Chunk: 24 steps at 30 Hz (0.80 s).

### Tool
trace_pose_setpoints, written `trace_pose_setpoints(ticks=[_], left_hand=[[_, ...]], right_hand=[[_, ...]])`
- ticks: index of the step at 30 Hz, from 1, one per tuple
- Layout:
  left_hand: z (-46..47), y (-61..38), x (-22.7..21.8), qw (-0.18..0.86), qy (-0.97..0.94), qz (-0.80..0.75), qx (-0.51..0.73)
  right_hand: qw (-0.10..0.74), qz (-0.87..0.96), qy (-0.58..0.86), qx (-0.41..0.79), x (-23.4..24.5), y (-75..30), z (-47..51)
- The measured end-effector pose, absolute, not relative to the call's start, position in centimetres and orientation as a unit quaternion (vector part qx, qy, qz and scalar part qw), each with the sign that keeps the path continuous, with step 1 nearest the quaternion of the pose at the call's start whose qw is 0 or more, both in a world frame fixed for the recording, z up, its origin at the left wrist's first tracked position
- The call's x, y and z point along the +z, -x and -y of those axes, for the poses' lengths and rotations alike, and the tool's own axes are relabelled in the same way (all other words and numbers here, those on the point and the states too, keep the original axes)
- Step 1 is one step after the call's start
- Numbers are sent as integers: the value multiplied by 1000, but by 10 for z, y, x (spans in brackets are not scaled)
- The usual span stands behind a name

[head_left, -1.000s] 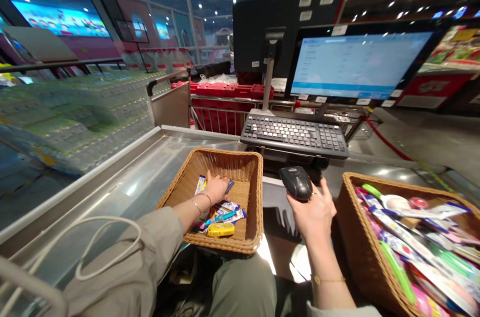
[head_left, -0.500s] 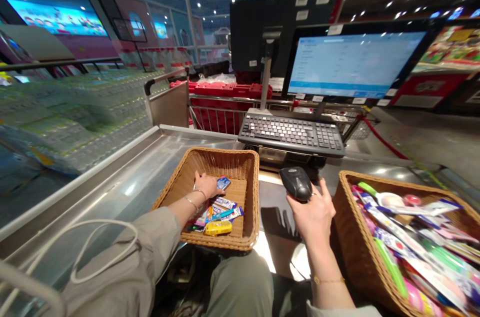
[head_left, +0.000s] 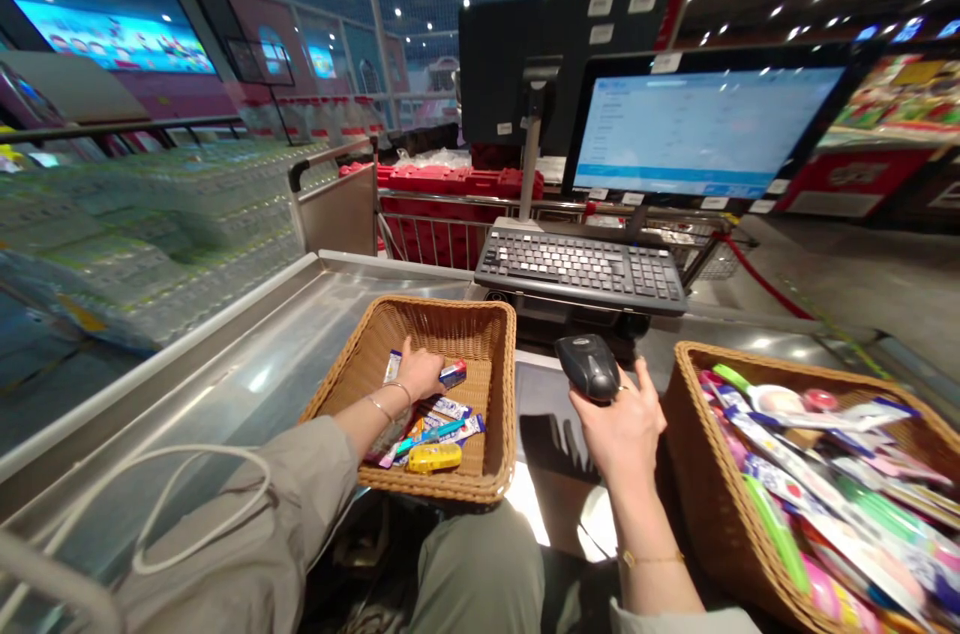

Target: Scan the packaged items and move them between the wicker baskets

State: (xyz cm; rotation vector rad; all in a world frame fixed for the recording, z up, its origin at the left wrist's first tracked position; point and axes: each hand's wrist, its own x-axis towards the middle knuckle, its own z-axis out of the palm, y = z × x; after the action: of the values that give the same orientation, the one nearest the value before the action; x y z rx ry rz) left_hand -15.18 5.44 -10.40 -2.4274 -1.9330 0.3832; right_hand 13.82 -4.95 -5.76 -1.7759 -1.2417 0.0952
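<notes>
Supermarket checkout lane under blue-lit netting, bent wide on my feed by the head camera. A stainless steel counter [head_left: 255, 354] runs off to the left, with shrink-wrapped packs of bottled water [head_left: 135, 234] stacked beyond it. Ahead stand a point-of-sale monitor [head_left: 705, 134] showing a pale blue screen and a black keyboard [head_left: 577, 266], with red crates [head_left: 450, 234] behind a metal rail.

As I read the step in hand, the left hand [head_left: 420, 374] is down among the snack packets [head_left: 442, 429] in the nearer wicker basket [head_left: 442, 319], while the right hand [head_left: 619, 434] holds a handheld barcode scanner [head_left: 589, 367] just beyond that basket's right side. The right fingers [head_left: 637, 414] are curled closed around the scanner's grip. The left fingers [head_left: 409, 349] are spread over the packets beside a small blue packet [head_left: 453, 373]; from this angle I can't tell whether they have pinched anything. A yellow packet [head_left: 435, 457] lies near the basket's front wall. A second wicker basket [head_left: 720, 434], to the right, is heaped with long flat packets [head_left: 825, 484].

From here, the next move calls for the left fingers to close on a single packet and lift it clear of the others.
</notes>
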Motion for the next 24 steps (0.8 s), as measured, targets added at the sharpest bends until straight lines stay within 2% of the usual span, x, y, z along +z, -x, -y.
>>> trace_pose_setpoints(ticks=[8, 24], left_hand=[[-57, 168, -95, -22, 760, 632, 150], [-62, 158, -47, 26, 785, 617, 61]], right_hand=[[465, 517, 718, 36, -61, -139, 49], [473, 518, 712, 28, -64, -135, 47]])
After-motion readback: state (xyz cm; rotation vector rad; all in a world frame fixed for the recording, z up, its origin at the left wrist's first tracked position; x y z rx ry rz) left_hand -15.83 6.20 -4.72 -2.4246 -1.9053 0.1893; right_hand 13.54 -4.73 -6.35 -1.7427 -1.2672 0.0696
